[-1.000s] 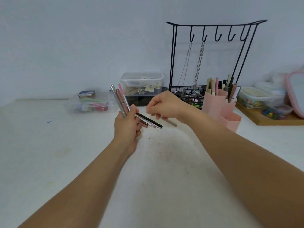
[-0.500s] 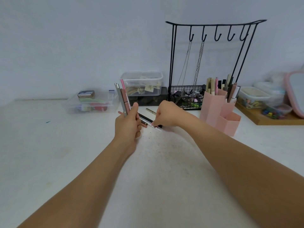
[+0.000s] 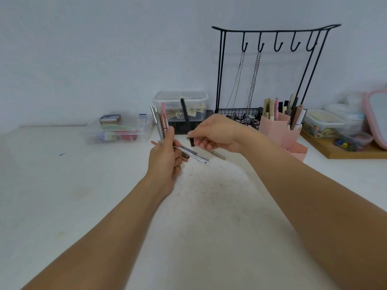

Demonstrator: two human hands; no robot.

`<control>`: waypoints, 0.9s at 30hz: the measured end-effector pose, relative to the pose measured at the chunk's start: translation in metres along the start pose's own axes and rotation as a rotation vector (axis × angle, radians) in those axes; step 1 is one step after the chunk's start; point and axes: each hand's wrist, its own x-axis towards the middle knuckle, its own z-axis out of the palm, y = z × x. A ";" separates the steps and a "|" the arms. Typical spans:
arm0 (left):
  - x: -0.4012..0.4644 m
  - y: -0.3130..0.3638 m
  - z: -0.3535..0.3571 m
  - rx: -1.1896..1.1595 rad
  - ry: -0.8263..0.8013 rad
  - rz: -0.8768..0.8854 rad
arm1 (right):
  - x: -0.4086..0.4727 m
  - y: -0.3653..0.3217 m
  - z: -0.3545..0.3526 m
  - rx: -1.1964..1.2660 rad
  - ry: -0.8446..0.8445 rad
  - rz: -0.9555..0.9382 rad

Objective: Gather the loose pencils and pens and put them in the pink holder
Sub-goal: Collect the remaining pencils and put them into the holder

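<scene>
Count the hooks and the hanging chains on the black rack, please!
Hooks: 5
Chains: 2
Total: 7

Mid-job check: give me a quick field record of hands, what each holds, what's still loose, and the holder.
left hand: shut on bundle of pens, held upright
right hand: pinching black pen by its lower end, off the table
loose pens: a few on the table between the hands
pink holder: upright at right, already partly filled
</scene>
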 end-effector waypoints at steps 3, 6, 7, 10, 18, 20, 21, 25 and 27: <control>0.000 0.001 -0.001 0.003 -0.025 0.003 | -0.006 -0.010 0.010 0.037 -0.089 -0.079; 0.000 0.001 -0.001 0.009 -0.049 0.020 | -0.008 -0.012 0.022 -0.036 -0.121 -0.121; 0.000 0.001 -0.001 0.015 -0.050 0.026 | -0.008 -0.011 0.025 -0.054 -0.118 -0.127; 0.003 -0.001 -0.002 0.024 -0.049 0.021 | -0.008 -0.008 0.034 -0.094 -0.069 -0.145; 0.008 -0.005 -0.005 -0.023 -0.095 -0.011 | -0.004 -0.002 0.047 -0.169 0.020 -0.213; 0.007 -0.005 -0.005 -0.041 -0.073 -0.006 | -0.005 -0.003 0.042 -0.161 -0.037 -0.202; 0.008 -0.005 -0.005 -0.065 -0.046 -0.004 | -0.006 -0.004 0.037 -0.162 -0.049 -0.194; 0.011 -0.005 -0.006 -0.152 0.049 0.014 | -0.003 -0.003 0.008 -0.254 0.146 -0.163; 0.011 -0.007 -0.006 -0.094 0.069 0.043 | 0.001 0.002 -0.001 -0.376 0.192 -0.113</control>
